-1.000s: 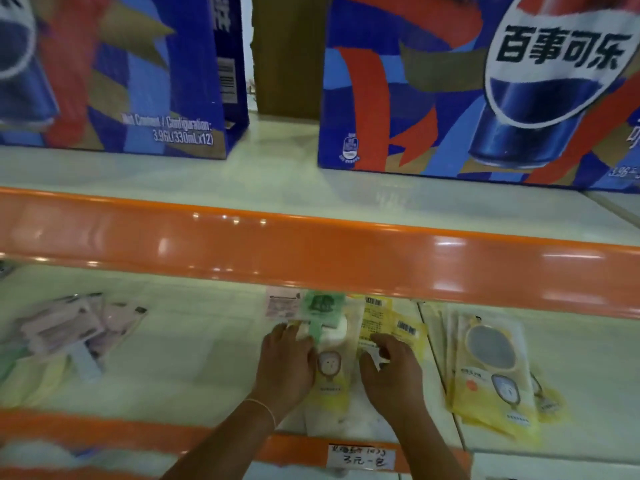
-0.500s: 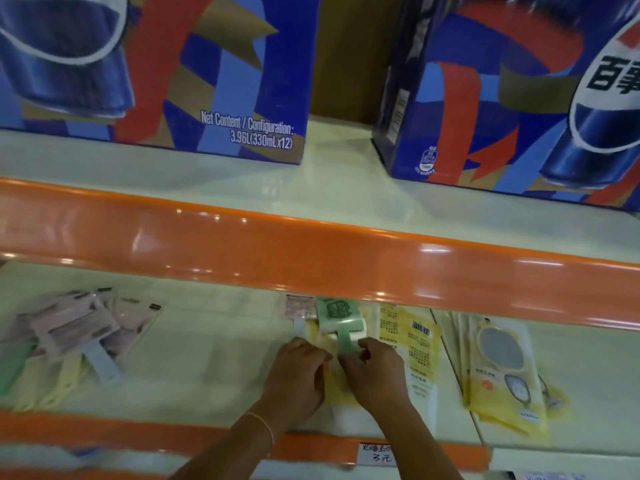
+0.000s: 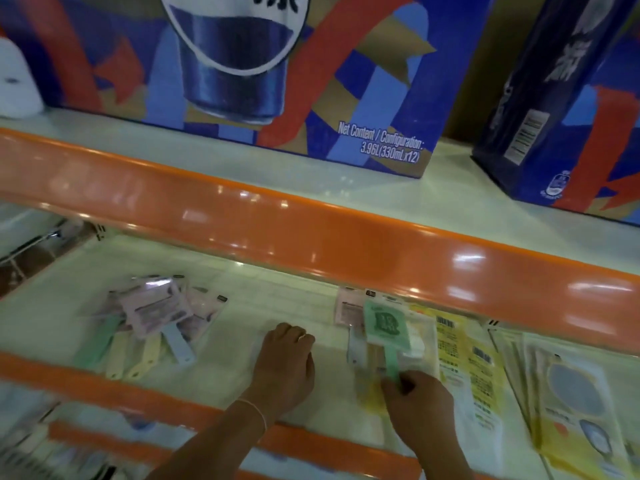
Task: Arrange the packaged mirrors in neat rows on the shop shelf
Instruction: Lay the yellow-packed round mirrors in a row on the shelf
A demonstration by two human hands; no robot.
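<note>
A: Two hands are working on the shelf (image 3: 304,303). The right hand (image 3: 417,407) is pinching the handle of a green mirror (image 3: 386,327), whose packaged head is lying just beyond the fingers, toward the back.

B: And what is sitting under it?

A: It is lying on top of a small stack of pink and yellow packets (image 3: 358,351), with a row of yellow packets (image 3: 568,393) lying just to the right.

B: What is the left hand (image 3: 285,365) doing?

A: It is resting on bare shelf with fingers curled under, holding nothing. A loose pile of pink mirrors (image 3: 156,313) is lying well to its left.
</note>
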